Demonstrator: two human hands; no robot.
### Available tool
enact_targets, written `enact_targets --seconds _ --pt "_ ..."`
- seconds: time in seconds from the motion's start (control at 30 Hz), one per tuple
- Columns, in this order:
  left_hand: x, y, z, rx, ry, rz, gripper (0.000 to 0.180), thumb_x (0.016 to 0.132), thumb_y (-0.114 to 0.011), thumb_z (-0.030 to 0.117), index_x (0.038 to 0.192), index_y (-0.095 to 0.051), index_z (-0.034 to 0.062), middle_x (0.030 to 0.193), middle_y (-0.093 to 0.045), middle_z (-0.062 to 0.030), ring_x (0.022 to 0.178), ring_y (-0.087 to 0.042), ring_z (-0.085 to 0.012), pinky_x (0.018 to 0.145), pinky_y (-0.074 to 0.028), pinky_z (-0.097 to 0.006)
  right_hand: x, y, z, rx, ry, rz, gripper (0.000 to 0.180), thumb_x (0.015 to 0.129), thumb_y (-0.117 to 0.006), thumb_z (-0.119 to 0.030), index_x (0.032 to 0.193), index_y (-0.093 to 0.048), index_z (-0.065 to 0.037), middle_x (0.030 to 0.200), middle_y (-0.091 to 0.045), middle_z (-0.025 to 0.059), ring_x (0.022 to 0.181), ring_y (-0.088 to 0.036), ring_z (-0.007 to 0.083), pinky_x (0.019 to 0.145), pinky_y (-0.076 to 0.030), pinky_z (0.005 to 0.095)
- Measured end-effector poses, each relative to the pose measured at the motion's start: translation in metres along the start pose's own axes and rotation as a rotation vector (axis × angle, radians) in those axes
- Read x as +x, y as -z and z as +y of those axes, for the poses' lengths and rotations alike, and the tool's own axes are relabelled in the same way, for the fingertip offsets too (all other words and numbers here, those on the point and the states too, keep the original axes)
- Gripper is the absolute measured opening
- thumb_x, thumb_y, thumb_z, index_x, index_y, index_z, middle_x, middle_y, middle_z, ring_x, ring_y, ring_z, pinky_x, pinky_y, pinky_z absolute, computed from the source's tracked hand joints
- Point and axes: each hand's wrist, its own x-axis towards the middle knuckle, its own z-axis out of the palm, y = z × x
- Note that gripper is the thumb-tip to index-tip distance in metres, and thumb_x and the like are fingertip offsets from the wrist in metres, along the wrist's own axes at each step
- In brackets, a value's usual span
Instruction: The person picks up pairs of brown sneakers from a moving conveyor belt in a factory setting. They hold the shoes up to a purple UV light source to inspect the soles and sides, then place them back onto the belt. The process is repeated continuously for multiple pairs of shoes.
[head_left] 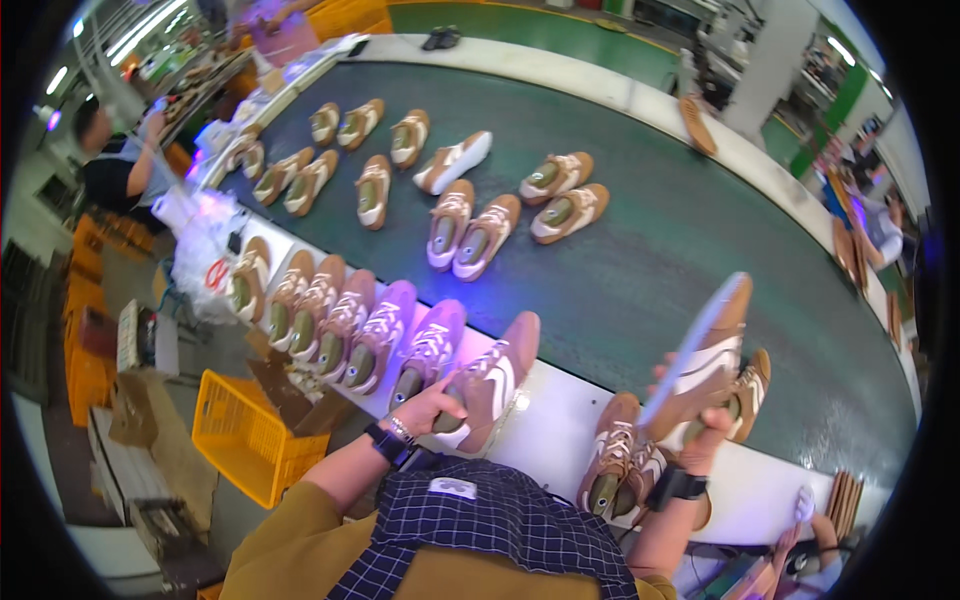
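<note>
Along the white counter (560, 410) in the head view, my left hand (430, 408) grasps a brown sneaker (515, 355) by its heel end, at the right end of a row of shoes (347, 315). My right hand (708, 435) grips a second sneaker (708, 370), raised and tilted, its sole facing left, near a laced shoe (615, 435). Further footwear (373, 190) lies on the green belt (640, 275). A yellow crate (228, 425) sits left of my left forearm.

We see yellow crate (228, 448) lower L, clear plastic bag (200, 262) above it in pic (v. crumpled), co-worker (118, 180) upper L, white pillar (768, 80) upper R.
</note>
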Motion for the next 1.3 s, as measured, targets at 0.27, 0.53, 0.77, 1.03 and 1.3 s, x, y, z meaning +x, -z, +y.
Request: enact_targets --seconds 0.27,0.53,0.77,1.03,1.3 --pt "-0.013 -0.014 0.019 -0.054 -0.175 -0.224 0.081 0.06 -0.055 -0.003 0.137 -0.033 0.0051 0.119 -0.053 -0.0075 0.109 -0.051 -0.0186 0.095 -0.039 -0.03 -0.033 0.0 0.108 0.04 -0.301 -0.103 0.089 0.049 -0.061 -0.019 0.132 -0.034 0.002 0.116 -0.053 0.0246 0.098 -0.057 0.0373 0.084 -0.049 0.046" --pt "-0.038 -0.013 0.03 0.07 -0.196 -0.142 0.087 0.06 -0.056 -0.003 0.141 -0.026 0.0074 0.115 -0.051 -0.0057 0.102 -0.051 -0.0159 0.086 -0.042 -0.026 -0.045 -0.03 0.12 -0.124 -0.354 -0.093 0.091 0.046 -0.062 -0.013 0.133 -0.037 -0.001 0.119 -0.051 0.0067 0.11 -0.048 0.0206 0.095 -0.036 0.0281" --pt "-0.05 -0.016 0.061 0.183 -0.276 -0.227 0.091 0.056 -0.065 0.006 0.139 -0.027 0.0076 0.126 -0.045 -0.0066 0.116 -0.044 -0.0196 0.1 -0.033 -0.03 -0.052 -0.041 0.116 -0.174 -0.306 -0.081 0.089 0.05 -0.06 -0.008 0.135 -0.035 0.0 0.122 -0.052 0.0103 0.112 -0.05 0.0245 0.097 -0.038 0.0321" --pt "-0.029 -0.015 0.056 0.048 -0.38 -0.399 0.103 0.057 -0.082 0.03 0.14 -0.026 0.0049 0.128 -0.046 -0.0098 0.117 -0.046 -0.0221 0.102 -0.034 -0.034 -0.047 -0.069 0.121 -0.262 -0.087 -0.119 0.096 0.052 -0.071 -0.015 0.135 -0.023 -0.006 0.122 -0.043 0.0079 0.113 -0.044 0.0214 0.099 -0.033 0.0339" --pt "0.002 -0.005 0.041 -0.194 -0.243 -0.431 0.101 0.072 -0.072 0.043 0.145 -0.01 0.0095 0.13 -0.042 -0.0091 0.119 -0.044 -0.0202 0.102 -0.036 -0.034 -0.05 -0.088 0.137 -0.28 0.044 -0.105 0.108 0.059 -0.073 -0.031 0.144 -0.012 -0.003 0.137 -0.034 0.0135 0.127 -0.037 0.025 0.104 -0.031 0.0375"
